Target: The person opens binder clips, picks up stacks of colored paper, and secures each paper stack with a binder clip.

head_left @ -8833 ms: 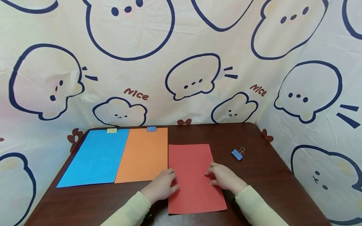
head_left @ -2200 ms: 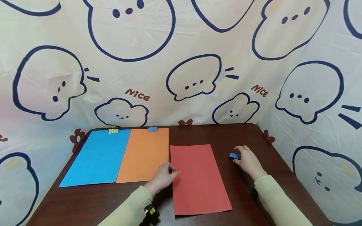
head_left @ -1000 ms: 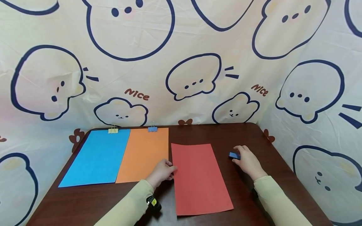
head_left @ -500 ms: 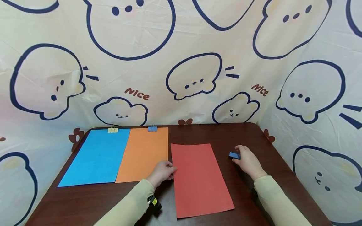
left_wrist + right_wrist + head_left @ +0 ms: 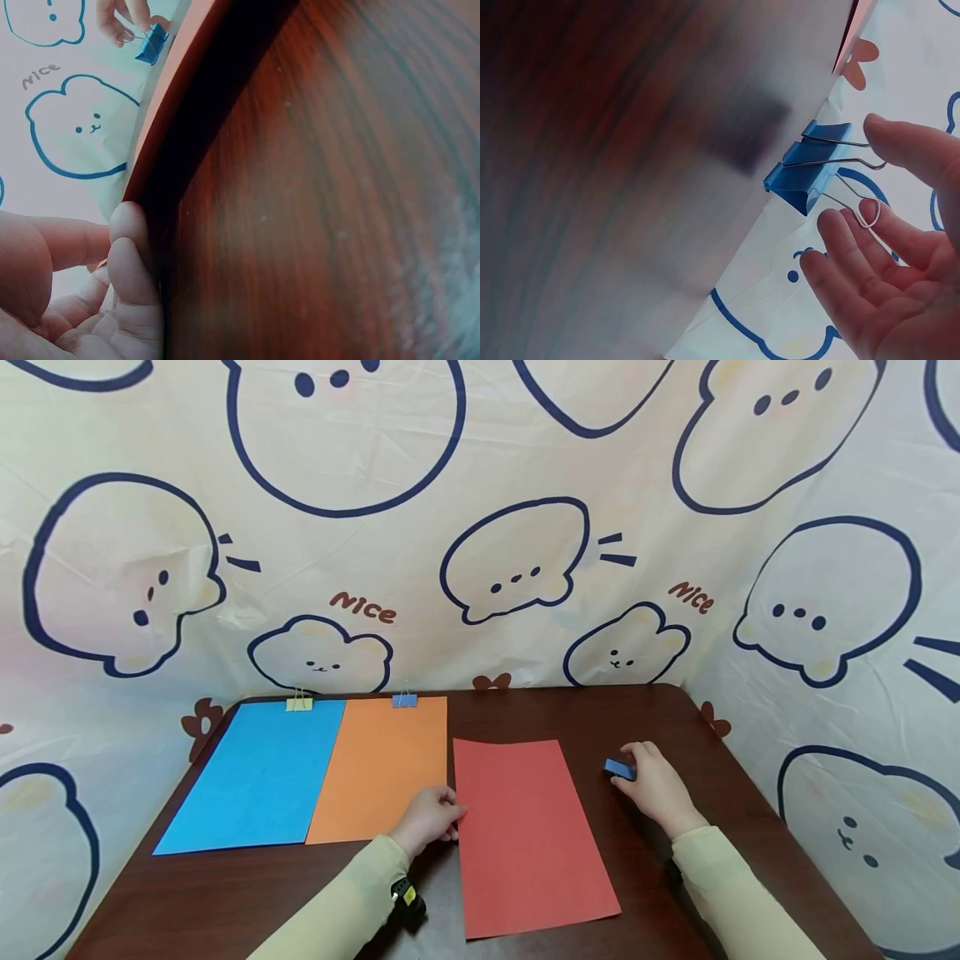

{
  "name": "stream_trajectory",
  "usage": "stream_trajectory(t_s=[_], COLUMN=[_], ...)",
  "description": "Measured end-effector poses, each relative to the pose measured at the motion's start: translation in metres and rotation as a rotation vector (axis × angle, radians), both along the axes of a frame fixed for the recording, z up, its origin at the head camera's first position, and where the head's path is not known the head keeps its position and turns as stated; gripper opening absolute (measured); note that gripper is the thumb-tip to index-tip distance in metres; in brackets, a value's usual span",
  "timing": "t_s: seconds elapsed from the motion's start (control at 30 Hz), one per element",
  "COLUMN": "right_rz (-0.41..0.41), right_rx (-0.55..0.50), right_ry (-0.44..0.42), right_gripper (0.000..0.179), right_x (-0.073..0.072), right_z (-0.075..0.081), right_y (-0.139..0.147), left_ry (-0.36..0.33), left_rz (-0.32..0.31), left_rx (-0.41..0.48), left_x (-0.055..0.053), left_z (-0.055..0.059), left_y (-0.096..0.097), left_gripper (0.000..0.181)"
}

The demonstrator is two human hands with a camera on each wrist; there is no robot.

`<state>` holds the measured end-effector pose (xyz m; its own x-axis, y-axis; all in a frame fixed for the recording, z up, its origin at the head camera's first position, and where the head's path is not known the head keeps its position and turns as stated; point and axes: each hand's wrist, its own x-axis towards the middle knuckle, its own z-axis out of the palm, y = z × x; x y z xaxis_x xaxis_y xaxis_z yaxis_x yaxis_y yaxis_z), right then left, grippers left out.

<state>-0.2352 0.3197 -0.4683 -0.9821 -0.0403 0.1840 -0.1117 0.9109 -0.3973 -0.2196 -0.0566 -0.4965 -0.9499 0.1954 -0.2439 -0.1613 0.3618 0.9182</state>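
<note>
My left hand (image 5: 429, 820) pinches the left edge of a red paper sheet (image 5: 532, 843) between thumb and fingertips. That edge stands a little above the tabletop in the left wrist view, with dark shadow beneath. To the right of the sheet, my right hand (image 5: 662, 787) holds a blue binder clip (image 5: 810, 169) by its wire handles, thumb on one and a fingertip at the other. The handles spread apart, and the clip's jaws look closed. In the head view the clip's blue body points left toward the sheet.
Left of the red sheet lie a blue sheet (image 5: 251, 777) and an orange sheet (image 5: 390, 768), side by side. A yellow binder clip (image 5: 299, 703) and another blue binder clip (image 5: 405, 700) sit on their far edges. A patterned cloth (image 5: 510, 635) hangs behind the dark wooden table (image 5: 517, 717).
My right hand has left the red sheet and picked up the blue binder clip, which lay on the table. My left hand now pinches the sheet's edge; the sheet has shifted slightly right.
</note>
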Motion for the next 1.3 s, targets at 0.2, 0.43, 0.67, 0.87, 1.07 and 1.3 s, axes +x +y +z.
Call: stream_trajectory(t_s=[0.2,0.43,0.67,0.87,1.07,1.3], right_rz=[0.016,0.041,0.078,0.127,0.155,0.201], right_rx=[-0.014,-0.045,-0.094,-0.110,-0.136,-0.099], right_ry=[0.037,0.025,0.026,0.028,0.022,0.045], right_gripper=[0.051,0.049,0.050,0.049,0.048,0.045], right_x=[0.001,0.002,0.006,0.009,0.013,0.015], right_z=[0.002,0.005,0.009,0.010,0.010,0.007], right_y=[-0.007,-0.019,-0.036,-0.053,-0.065,-0.072], left_ry=[0.002,0.026,0.044,0.056,0.057,0.068], left_rz=[-0.012,-0.020,-0.035,-0.039,-0.035,-0.033], left_rx=[0.016,0.008,0.012,0.001,0.008,0.002], left_x=[-0.003,-0.002,0.001,0.001,0.001,0.002], left_z=[-0.002,-0.003,-0.001,-0.003,-0.004,-0.004], left_y=[-0.001,-0.001,-0.001,-0.001,0.000,0.001], left_gripper=[0.008,0.008,0.009,0.010,0.009,0.010])
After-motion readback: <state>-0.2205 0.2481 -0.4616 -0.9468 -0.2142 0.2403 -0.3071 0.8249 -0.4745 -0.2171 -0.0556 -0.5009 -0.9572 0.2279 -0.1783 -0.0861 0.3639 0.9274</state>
